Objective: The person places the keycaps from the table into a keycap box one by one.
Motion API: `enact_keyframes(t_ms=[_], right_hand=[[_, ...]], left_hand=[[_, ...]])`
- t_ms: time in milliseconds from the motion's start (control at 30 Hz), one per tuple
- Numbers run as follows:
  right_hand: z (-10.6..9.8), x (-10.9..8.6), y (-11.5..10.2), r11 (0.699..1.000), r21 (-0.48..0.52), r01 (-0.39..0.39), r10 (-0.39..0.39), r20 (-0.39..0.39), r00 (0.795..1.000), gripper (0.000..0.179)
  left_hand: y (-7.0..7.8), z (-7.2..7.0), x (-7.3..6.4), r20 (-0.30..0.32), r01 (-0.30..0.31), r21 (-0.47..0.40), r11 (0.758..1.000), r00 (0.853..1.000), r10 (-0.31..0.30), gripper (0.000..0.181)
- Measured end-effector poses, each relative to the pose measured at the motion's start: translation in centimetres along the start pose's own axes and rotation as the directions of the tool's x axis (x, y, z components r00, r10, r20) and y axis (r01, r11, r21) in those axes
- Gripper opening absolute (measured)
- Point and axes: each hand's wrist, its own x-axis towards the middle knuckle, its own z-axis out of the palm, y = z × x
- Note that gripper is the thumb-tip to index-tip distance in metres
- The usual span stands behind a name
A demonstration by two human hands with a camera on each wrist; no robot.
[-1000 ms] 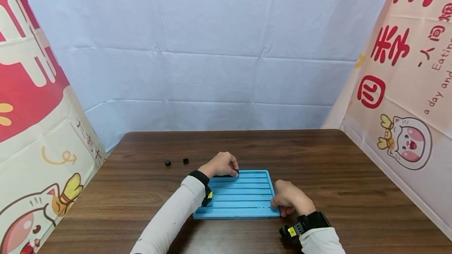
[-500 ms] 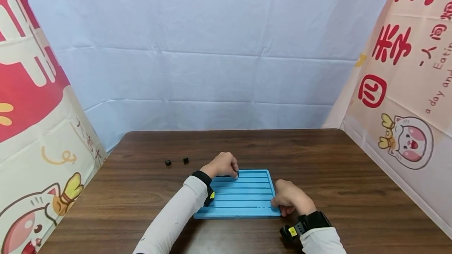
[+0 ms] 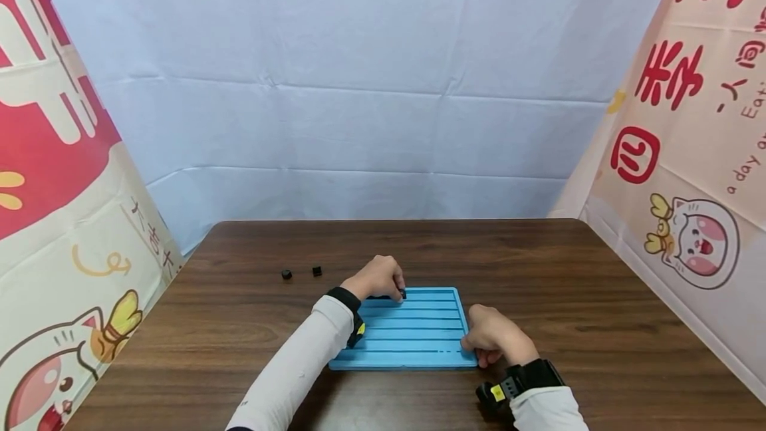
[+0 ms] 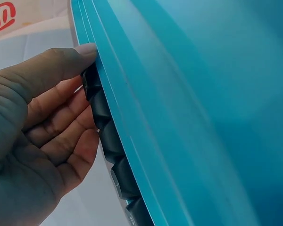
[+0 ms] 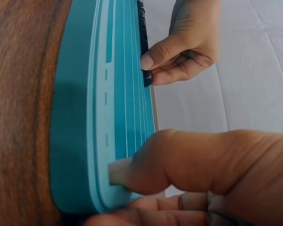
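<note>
A light blue ridged tray (image 3: 413, 334) lies on the table. Along its far edge runs a row of black keycaps (image 4: 112, 143), some with pale markings, seen closely in the left wrist view. At the right end of that row my left hand (image 3: 376, 278) pinches a black keycap (image 5: 147, 78) between thumb and fingers. My right hand (image 3: 495, 336) grips the tray's near right corner, thumb (image 5: 120, 172) on the top and the other fingers curled at the edge. In the head view, the left hand hides most of the keycap row.
Two loose black keycaps, a rounded-looking one (image 3: 286, 274) and a squarer one (image 3: 317, 271), sit on the brown wooden table (image 3: 251, 324) left of the tray. A pale cloth (image 3: 359, 85) hangs behind the table, with printed cloths (image 3: 670, 171) at both sides.
The head view has shifted slightly, moving everything a little. Both hands keep their places on the keycap and the tray corner.
</note>
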Motion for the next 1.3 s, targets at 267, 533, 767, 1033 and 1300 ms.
enact_keyframes(t_ms=[267,533,767,1033,1300], right_hand=[[0.00,0.05,0.06,1.000,0.008,-0.001,0.001,0.005,1.000,0.021],[0.05,0.04,0.09,1.000,-0.003,-0.003,0.003,-0.008,1.000,0.022],[0.06,0.15,0.09,1.000,0.003,-0.005,0.005,0.003,1.000,0.022],[0.08,0.23,0.16,1.000,-0.007,-0.009,0.009,0.003,1.000,0.022],[0.08,0.24,0.19,1.000,-0.007,-0.017,0.017,0.006,1.000,0.020]], left_hand=[[-0.15,0.08,-0.12,0.000,-0.003,-0.021,1.000,1.000,0.003,0.010],[-0.22,0.05,-0.08,0.001,-0.028,-0.027,0.999,1.000,0.028,0.009],[-0.80,-0.24,-0.11,0.040,-0.050,-0.052,0.997,0.998,0.053,0.026],[-0.94,-0.59,-0.28,-0.005,-0.118,-0.066,0.991,0.993,0.118,0.040],[-0.89,-0.76,-0.39,-0.030,-0.141,-0.041,0.989,0.990,0.140,0.036]])
